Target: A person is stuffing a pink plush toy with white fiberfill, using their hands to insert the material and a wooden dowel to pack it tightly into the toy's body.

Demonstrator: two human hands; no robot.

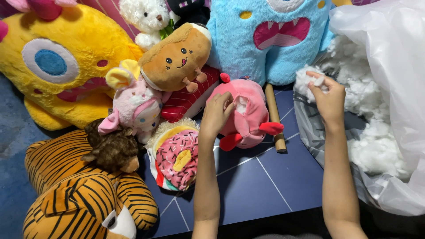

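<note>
A round pink plush toy (252, 113) with red limbs lies on the dark blue mat, its back seam open and white stuffing showing inside. My left hand (217, 113) grips the edge of that opening. My right hand (327, 95) is off to the right, fingers pinched on a tuft of white stuffing (305, 82) drawn from the pile of stuffing (372, 146) in a clear plastic bag (389, 48).
Plush toys crowd the left and back: a yellow monster (66, 66), a blue monster (270, 40), a tiger (75, 194), a donut toy (177, 155), a tan potato-like toy (179, 57), a pink bunny (135, 104). A wooden stick (274, 117) lies beside the pink toy.
</note>
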